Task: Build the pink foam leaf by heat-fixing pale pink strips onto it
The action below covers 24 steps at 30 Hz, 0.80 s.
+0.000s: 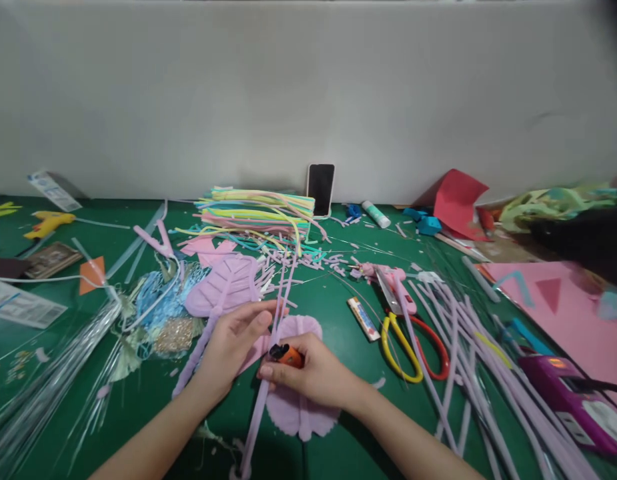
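My right hand (313, 373) is closed around an orange lighter (291, 357), its black metal-topped end pointing left at a long lilac chenille stem (258, 417). The stem runs upright past the lighter and splits into thin strands (283, 297) higher up. My left hand (233, 343) is just left of the strands, thumb apart and fingers stretched behind them. No flame shows. Under my right hand lies a lilac scallop-edged petal shape (301, 420). A lilac leaf shape (228, 283) with a wrapped stem lies beyond my left hand.
Red-and-yellow-handled scissors (403, 347) and a pink glue gun (388, 273) lie to the right, near many lilac stems (468, 360). Coloured stems (258, 213) are piled before a phone (321, 190). A purple device (573, 400) sits far right; a yellow glue gun (48, 224) far left.
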Available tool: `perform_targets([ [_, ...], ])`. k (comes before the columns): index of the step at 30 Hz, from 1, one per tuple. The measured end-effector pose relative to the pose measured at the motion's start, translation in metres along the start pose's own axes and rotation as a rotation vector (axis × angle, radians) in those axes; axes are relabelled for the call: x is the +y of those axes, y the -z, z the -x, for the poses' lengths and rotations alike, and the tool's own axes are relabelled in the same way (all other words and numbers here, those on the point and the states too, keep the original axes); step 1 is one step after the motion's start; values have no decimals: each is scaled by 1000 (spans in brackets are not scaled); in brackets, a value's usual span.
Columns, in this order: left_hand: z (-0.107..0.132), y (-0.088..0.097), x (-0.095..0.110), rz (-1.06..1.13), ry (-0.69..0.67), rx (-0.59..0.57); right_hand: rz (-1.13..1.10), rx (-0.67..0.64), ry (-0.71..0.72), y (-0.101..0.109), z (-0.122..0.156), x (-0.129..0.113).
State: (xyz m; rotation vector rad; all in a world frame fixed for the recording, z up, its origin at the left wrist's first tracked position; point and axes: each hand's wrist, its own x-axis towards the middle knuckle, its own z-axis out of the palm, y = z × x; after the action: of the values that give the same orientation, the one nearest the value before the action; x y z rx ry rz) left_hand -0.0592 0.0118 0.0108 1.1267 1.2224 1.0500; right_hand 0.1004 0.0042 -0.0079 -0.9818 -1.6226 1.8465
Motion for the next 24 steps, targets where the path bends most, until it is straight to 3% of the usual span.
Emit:
perform_targets([
  [11,-2,-1,0,215,69,88,232,-44,-57,-5,-1,0],
  [24,-6,3,-3,223,55,69,241,-76,-62,-5,0,-1],
])
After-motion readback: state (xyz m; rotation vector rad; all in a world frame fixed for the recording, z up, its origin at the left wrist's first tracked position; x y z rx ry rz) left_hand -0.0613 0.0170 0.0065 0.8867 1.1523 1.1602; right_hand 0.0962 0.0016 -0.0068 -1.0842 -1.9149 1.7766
